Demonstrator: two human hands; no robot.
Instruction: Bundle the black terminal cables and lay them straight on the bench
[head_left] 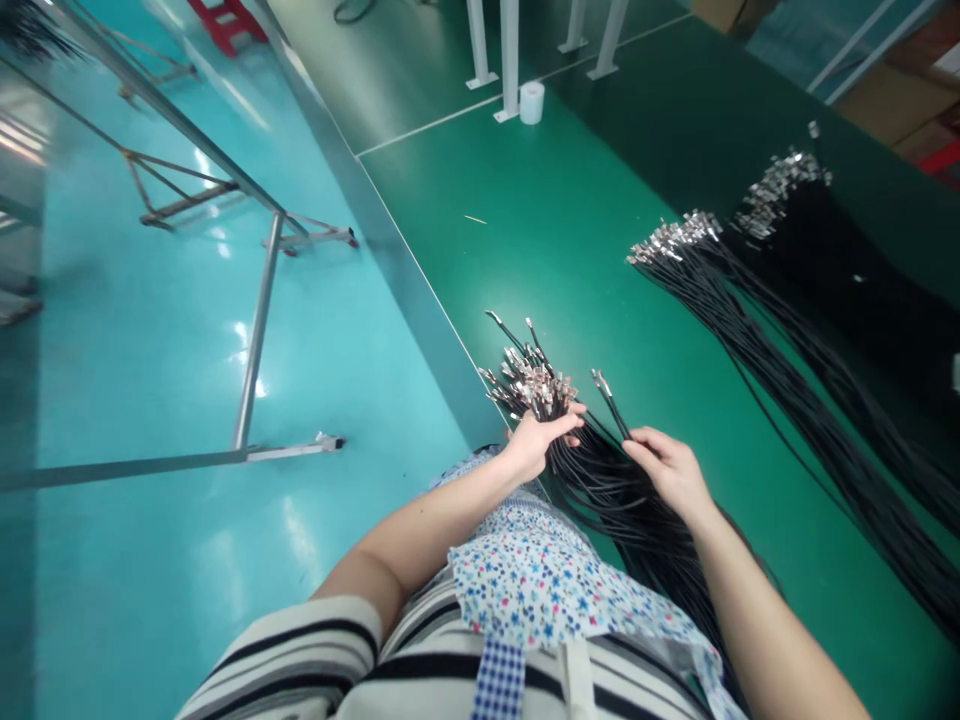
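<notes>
The left hand [536, 442] was closed around a thick bundle of slim black cables with silver metal ends [600, 482], gripping it just below the tips, beside the near edge of the smooth green tabletop [517, 255]. The right hand [666, 468] pinched a small group of silver-tipped black cables [616, 410] between thumb and fingers, just right of the bundle; their exact number could not be told. The splayed, uneven ends might well have snagged one another if pulled apart carelessly, and a looser left grip could have let cables slip over the edge. The lengths crossing under the right forearm seemed likely to tangle. Farther right lay a long sheaf of black cables [806, 400], with a darker, shadowed cable pile [862, 265] beyond. A small white roll [532, 103] stood beside white metal legs [509, 55], well apart from both hands.
</notes>
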